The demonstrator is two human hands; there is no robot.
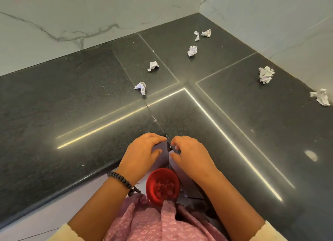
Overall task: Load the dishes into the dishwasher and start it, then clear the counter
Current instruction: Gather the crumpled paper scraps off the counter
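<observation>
left hand [142, 150] and right hand [189, 152] close together at surface [72, 114] front edge, both pinching a dark thin bag [164, 155] | red cup [162, 185] just below hands | seven paper wads [153, 66] scattered on surface toward corner
</observation>
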